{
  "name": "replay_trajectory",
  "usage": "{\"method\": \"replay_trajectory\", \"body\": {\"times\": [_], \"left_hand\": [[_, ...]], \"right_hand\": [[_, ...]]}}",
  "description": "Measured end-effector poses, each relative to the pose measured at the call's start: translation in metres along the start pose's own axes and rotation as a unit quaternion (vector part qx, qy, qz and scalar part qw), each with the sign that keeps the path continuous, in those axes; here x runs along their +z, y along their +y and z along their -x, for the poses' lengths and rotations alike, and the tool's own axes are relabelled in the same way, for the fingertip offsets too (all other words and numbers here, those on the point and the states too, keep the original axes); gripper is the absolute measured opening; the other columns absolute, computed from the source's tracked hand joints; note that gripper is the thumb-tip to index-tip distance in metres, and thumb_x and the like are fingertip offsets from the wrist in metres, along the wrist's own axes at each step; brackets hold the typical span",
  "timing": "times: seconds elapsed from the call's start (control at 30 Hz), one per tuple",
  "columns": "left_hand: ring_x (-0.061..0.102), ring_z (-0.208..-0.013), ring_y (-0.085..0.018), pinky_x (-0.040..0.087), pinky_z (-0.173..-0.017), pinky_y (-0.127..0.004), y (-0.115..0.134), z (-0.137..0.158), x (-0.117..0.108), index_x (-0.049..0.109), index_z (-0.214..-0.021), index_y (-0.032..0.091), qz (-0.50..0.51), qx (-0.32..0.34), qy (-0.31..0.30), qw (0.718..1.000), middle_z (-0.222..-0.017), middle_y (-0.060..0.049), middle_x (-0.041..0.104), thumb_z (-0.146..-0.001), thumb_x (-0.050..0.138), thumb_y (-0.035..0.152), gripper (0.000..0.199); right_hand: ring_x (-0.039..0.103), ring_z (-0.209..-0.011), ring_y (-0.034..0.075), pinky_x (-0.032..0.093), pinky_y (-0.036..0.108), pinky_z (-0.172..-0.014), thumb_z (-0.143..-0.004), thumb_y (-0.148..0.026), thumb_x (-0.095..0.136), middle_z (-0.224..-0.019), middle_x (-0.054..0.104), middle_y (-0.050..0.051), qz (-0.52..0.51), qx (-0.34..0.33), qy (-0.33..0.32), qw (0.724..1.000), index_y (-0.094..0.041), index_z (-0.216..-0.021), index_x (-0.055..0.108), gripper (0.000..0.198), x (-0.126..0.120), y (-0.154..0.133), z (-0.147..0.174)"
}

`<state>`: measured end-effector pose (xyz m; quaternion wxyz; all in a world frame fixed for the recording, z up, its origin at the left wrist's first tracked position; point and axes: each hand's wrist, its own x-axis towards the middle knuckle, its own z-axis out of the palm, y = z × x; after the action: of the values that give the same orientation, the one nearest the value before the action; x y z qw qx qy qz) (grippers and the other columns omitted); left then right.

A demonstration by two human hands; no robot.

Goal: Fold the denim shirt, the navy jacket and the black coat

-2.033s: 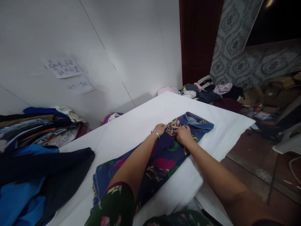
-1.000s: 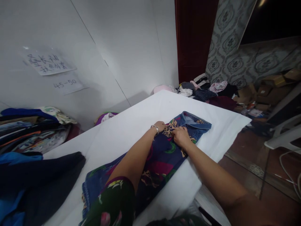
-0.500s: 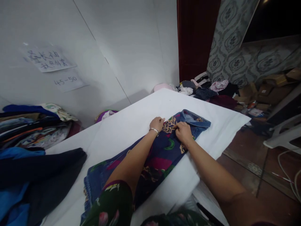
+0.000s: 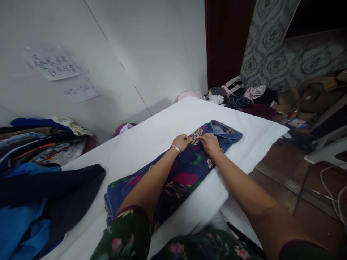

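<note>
A dark blue patterned denim shirt point(image 4: 187, 169) lies folded lengthwise on the white-covered table point(image 4: 151, 139), its denim collar point(image 4: 227, 133) pointing to the far right. My left hand point(image 4: 182, 142), with a bracelet at the wrist, pinches the shirt's far edge below the collar. Just to its right, my right hand point(image 4: 210, 143) has its fingers closed on the leopard-print part of the shirt front. Both forearms lie over the shirt and hide some of it. Its lower end reaches back toward my left sleeve.
Black and blue clothing point(image 4: 54, 202) lies at the table's left, near a stack of folded clothes point(image 4: 40, 141). Paper signs point(image 4: 58, 66) hang on the white wall. More clothes point(image 4: 238, 95) are heaped beyond the far corner. A white plastic stool point(image 4: 325, 151) and cardboard boxes point(image 4: 317, 95) stand right.
The view has shifted slightly. My left hand has moved a little toward the right hand and its fingers now press on the cloth. My right hand stays nearly in place on the shirt.
</note>
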<state>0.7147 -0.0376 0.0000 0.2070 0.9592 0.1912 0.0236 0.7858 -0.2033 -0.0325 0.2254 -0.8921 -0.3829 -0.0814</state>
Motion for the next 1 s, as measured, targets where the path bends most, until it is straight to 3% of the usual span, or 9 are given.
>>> {"method": "replay_trajectory", "body": {"times": [0.17, 0.33, 0.6, 0.8, 0.9, 1.0], "left_hand": [[0.061, -0.082, -0.019, 0.043, -0.069, -0.027, 0.011, 0.032, 0.003, 0.064, -0.083, 0.021, -0.056, 0.04, -0.029, 0.997, -0.086, -0.002, 0.067, -0.073, 0.065, 0.056, 0.036], [0.06, -0.087, -0.02, 0.044, -0.071, -0.029, 0.026, 0.052, 0.001, 0.06, -0.084, 0.021, -0.096, 0.033, 0.018, 0.995, -0.09, -0.003, 0.064, -0.077, 0.063, 0.054, 0.034], [0.054, -0.103, -0.027, 0.045, -0.081, -0.037, 0.045, 0.077, 0.002, 0.066, -0.091, 0.018, -0.248, 0.091, 0.035, 0.964, -0.101, -0.01, 0.06, -0.081, 0.064, 0.039, 0.024], [0.056, -0.093, -0.022, 0.044, -0.077, -0.033, 0.045, 0.077, 0.002, 0.067, -0.082, 0.019, -0.182, 0.066, 0.04, 0.98, -0.093, -0.007, 0.061, -0.087, 0.055, 0.028, 0.016], [0.056, -0.092, -0.019, 0.043, -0.079, -0.031, 0.04, 0.08, 0.005, 0.067, -0.08, 0.02, -0.146, 0.08, 0.059, 0.984, -0.091, -0.006, 0.061, -0.088, 0.055, 0.03, 0.018], [0.057, -0.086, -0.018, 0.043, -0.075, -0.029, 0.035, 0.081, 0.012, 0.067, -0.078, 0.02, -0.11, 0.043, 0.038, 0.992, -0.089, -0.004, 0.062, -0.088, 0.055, 0.034, 0.021]], "right_hand": [[0.045, -0.091, 0.022, 0.028, 0.032, -0.074, -0.094, -0.021, 0.039, -0.098, 0.06, 0.009, 0.008, -0.003, 0.001, 1.0, -0.018, -0.091, 0.063, 0.025, 0.002, -0.001, -0.001], [0.045, -0.09, 0.022, 0.027, 0.033, -0.072, -0.095, -0.021, 0.038, -0.098, 0.06, 0.009, 0.017, 0.0, 0.016, 1.0, -0.018, -0.091, 0.062, 0.025, 0.001, -0.002, 0.0], [0.045, -0.091, 0.023, 0.028, 0.033, -0.071, -0.096, -0.021, 0.037, -0.099, 0.059, 0.01, 0.023, -0.001, 0.033, 0.999, -0.018, -0.092, 0.062, 0.026, 0.002, -0.002, 0.0], [0.047, -0.09, 0.023, 0.028, 0.033, -0.071, -0.095, -0.022, 0.038, -0.098, 0.06, 0.01, 0.03, 0.004, 0.025, 0.999, -0.018, -0.092, 0.063, 0.026, 0.002, -0.002, 0.002], [0.049, -0.089, 0.023, 0.029, 0.033, -0.072, -0.094, -0.021, 0.037, -0.098, 0.062, 0.011, 0.024, 0.014, 0.017, 0.999, -0.018, -0.092, 0.063, 0.026, 0.001, -0.002, 0.002], [0.052, -0.088, 0.023, 0.031, 0.033, -0.075, -0.093, -0.02, 0.038, -0.096, 0.064, 0.011, -0.01, 0.018, 0.037, 0.999, -0.017, -0.093, 0.062, 0.024, -0.003, -0.004, 0.005]]}}
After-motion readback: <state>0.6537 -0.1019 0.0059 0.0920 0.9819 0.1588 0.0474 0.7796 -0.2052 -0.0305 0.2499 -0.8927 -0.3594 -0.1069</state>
